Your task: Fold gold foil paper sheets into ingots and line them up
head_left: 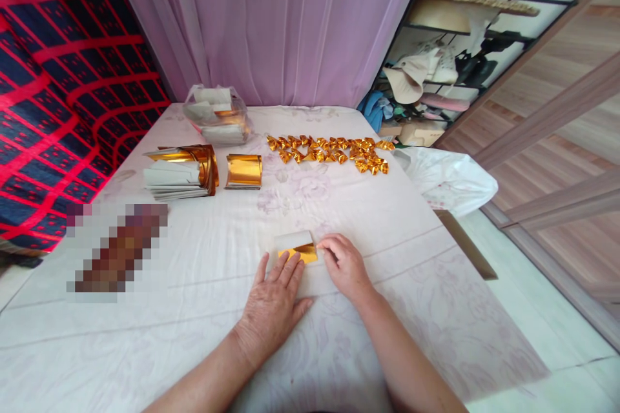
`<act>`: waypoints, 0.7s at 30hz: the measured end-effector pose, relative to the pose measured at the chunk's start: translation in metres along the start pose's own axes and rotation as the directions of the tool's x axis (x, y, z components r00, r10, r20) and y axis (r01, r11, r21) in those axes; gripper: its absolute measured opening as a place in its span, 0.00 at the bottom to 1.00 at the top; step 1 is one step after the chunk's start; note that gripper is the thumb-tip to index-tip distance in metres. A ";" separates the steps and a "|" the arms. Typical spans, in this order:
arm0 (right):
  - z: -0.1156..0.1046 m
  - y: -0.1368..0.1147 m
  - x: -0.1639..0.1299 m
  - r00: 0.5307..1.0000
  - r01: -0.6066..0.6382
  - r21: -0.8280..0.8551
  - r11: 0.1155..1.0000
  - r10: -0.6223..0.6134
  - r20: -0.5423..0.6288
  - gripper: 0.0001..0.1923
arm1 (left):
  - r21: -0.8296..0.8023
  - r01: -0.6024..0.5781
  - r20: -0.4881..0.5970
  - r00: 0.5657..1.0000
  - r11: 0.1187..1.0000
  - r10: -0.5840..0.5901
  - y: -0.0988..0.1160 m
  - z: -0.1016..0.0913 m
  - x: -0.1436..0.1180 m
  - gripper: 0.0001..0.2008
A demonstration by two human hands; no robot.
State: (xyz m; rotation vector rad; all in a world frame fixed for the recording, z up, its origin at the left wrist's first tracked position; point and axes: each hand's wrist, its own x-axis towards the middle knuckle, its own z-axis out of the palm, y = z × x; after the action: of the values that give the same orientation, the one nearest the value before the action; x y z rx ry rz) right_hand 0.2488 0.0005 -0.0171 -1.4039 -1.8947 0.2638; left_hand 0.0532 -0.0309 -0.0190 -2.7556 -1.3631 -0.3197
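Note:
A small sheet of gold foil paper, white on its back, lies partly folded on the white cloth-covered table. My left hand lies flat on the cloth with its fingertips pressing the sheet's near left edge. My right hand pinches the sheet's right edge between thumb and fingers. Farther back lies a row of several folded gold paper pieces.
A stack of gold and white sheets and a curled gold sheet lie at the back left. Behind them sits a clear plastic bag of paper. A white bag hangs off the right edge. A pink curtain hangs behind.

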 end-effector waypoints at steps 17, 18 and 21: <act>0.024 -0.017 0.003 0.995 0.015 -0.113 0.993 -0.004 0.097 0.09 | 0.030 -0.047 -0.013 0.999 0.998 0.048 -0.003 -0.001 -0.002 0.27; 0.024 -0.017 0.003 0.995 0.018 -0.117 0.993 -0.006 0.096 0.09 | 0.032 -0.048 -0.011 0.999 0.998 0.049 -0.004 -0.001 -0.002 0.28; 0.025 -0.017 0.002 0.996 0.019 -0.122 0.992 -0.008 0.092 0.09 | 0.030 -0.043 -0.020 0.999 0.999 0.043 -0.005 -0.002 -0.002 0.28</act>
State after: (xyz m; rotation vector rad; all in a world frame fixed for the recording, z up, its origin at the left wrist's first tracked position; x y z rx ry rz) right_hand 0.2195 0.0027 -0.0243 -1.4818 -2.0244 0.2106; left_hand 0.0483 -0.0295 -0.0181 -2.7454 -1.2914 -0.3226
